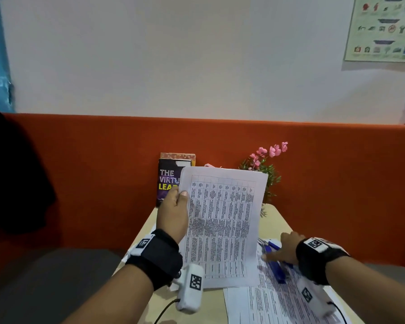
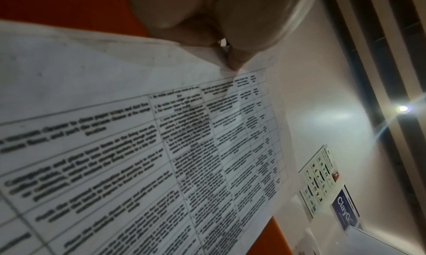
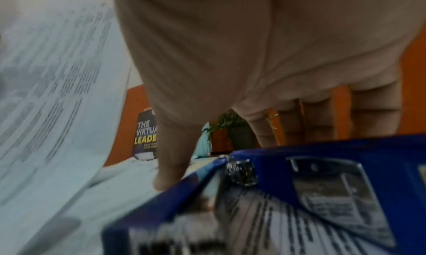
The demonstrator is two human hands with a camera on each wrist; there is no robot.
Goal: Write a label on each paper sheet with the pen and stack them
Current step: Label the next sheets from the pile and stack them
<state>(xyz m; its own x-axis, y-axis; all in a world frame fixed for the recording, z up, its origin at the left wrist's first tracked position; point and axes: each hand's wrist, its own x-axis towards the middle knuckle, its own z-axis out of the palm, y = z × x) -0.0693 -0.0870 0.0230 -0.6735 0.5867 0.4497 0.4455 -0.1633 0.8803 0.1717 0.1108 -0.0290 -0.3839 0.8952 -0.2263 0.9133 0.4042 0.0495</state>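
- Head view. Centre of frame: the left hand (image 1: pixel 173 213) holds a white printed sheet of paper with a ruled table (image 1: pixel 222 225) upright by its left edge, thumb on the front face and the other digits hidden behind; raised this way, the sheet probably clears the pale wooden table (image 1: pixel 147 220) for sorting. Lower right: the right hand (image 1: pixel 284 247) reaches, fingers extended, onto a blue object with metal parts (image 1: pixel 276 267), apparently a stapler or clip tool, lying on more printed sheets (image 1: pixel 262 305); whether it grips anything cannot be told here. No pen can be identified.
- Left wrist view. Upper centre: the thumb and a finger pinch the sheet's margin beside the table grid, a light edge hold that keeps the print visible.
- Right wrist view. Upper half: the palm hovers with straight fingers spread, the thumb tip touching the blue object's edge; nothing is enclosed. Behind, centre: a dark grey pot holding a green plant (image 3: pixel 239 137), beside a dark book with yellow lettering (image 3: pixel 146 135) standing on end.
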